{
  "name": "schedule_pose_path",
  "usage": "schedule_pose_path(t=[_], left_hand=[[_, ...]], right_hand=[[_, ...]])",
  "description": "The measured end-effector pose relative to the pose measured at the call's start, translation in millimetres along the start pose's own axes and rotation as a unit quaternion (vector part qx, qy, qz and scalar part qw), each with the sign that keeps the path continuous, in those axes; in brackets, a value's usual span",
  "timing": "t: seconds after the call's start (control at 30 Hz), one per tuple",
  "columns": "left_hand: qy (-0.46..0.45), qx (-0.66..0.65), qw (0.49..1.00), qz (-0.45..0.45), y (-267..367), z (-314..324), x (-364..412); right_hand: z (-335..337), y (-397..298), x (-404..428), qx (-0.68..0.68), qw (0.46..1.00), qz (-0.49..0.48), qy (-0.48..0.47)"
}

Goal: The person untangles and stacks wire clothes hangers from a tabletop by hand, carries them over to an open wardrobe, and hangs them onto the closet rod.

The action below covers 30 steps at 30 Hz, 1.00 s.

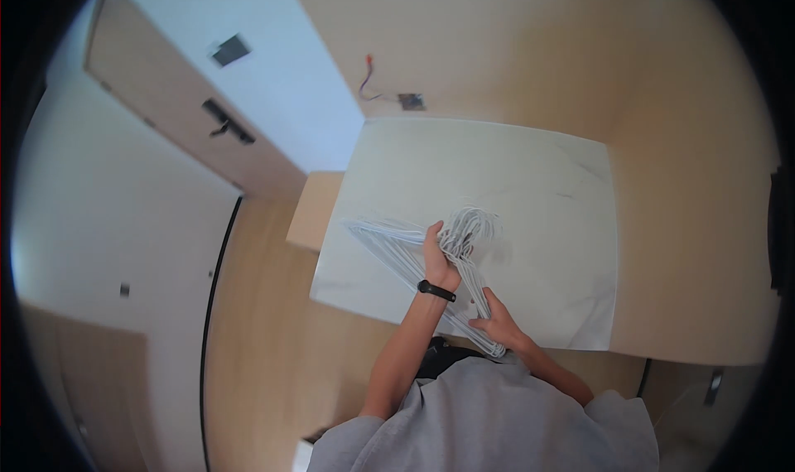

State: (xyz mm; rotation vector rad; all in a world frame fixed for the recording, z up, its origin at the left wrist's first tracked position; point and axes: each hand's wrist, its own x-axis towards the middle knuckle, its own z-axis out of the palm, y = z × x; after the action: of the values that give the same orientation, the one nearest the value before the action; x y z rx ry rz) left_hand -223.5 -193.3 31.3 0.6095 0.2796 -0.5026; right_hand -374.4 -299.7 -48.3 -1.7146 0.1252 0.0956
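A thick bundle of white wire clothes hangers [397, 248] lies slantwise over the near part of a white marble-patterned tabletop [553, 223]. My left hand [440, 261], with a black band on its wrist, grips the bundle just below the gathered hooks, which point away from me. Around one side of the hangers, closer to my body, my right hand [498, 323] is closed. The bundle's lower corner reaches past the table's near edge, close to my shirt. Part of the fingers of both hands is hidden by the wires.
Behind the table, an open wall box [411, 102] has a loose wire with an orange end. A wooden panel [315, 211] adjoins the table's left side. Farther left are a door with a black handle [228, 123] and wooden floor [273, 348]. A wood-toned wall borders the right side.
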Motion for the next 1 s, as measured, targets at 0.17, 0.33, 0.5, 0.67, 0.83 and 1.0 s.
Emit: schedule_pose_path(t=[0.17,0.33,0.5,0.67,0.83,1.0], left_hand=[[-0.01,0.129,0.985,-0.113,-14,-16,19],[-0.048,0.382,0.917,0.103,32,-65,16],[0.016,0.576,0.782,0.235,76,-96,22],[-0.014,0.703,0.64,0.31,46,-137,20],[-0.041,0.701,0.625,0.342,35,-146,13],[0.014,0.521,0.83,0.199,43,-129,19]], right_hand=[[11,-7,3,0.159,0.975,0.149,0.045],[5,-16,15,0.232,0.944,0.219,0.086],[-1,-23,19,0.072,0.965,0.215,0.135],[-10,-6,34,-0.12,0.963,0.113,0.213],[-3,-8,33,-0.125,0.957,0.153,0.215],[8,2,13,-0.145,0.952,0.033,0.266]])
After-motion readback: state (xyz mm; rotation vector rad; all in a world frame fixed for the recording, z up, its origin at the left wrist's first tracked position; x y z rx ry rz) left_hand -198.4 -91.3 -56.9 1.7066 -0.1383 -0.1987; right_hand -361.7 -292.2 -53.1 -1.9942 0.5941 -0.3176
